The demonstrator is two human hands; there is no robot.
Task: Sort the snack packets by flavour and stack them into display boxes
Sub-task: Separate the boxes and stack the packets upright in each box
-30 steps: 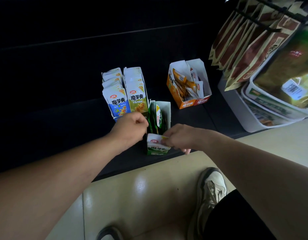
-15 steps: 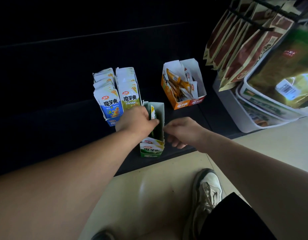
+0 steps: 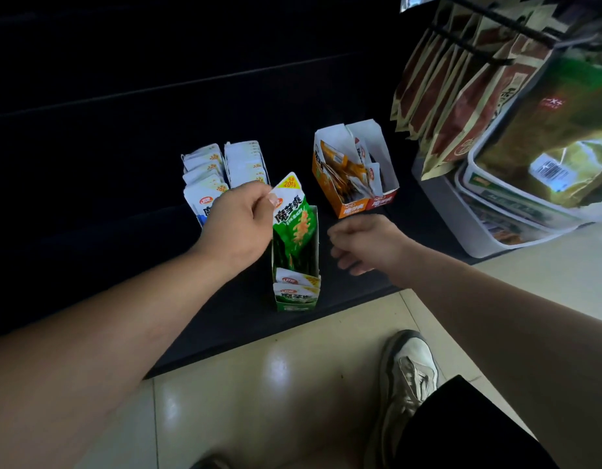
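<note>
My left hand (image 3: 238, 221) pinches a green snack packet (image 3: 292, 218) by its top left edge, its lower half inside the narrow green display box (image 3: 296, 299) on the black shelf. More green packets stand in that box. My right hand (image 3: 363, 243) hovers just right of the box with loosely curled fingers, holding nothing. Two rows of blue and yellow-green packets (image 3: 225, 167) stand behind my left hand. An orange display box (image 3: 352, 206) with orange packets and an adjoining red-fronted one sit farther back to the right.
The black shelf (image 3: 123, 248) is low, with a dark back wall. White tubs (image 3: 489, 198) of bagged goods stand at the right, and brown packets (image 3: 462, 96) hang from hooks above them. My shoe (image 3: 407, 374) rests on the cream tiled floor.
My left hand has lifted a green packet up out of the green box. My right hand let go of the box front and drew back to the right.
</note>
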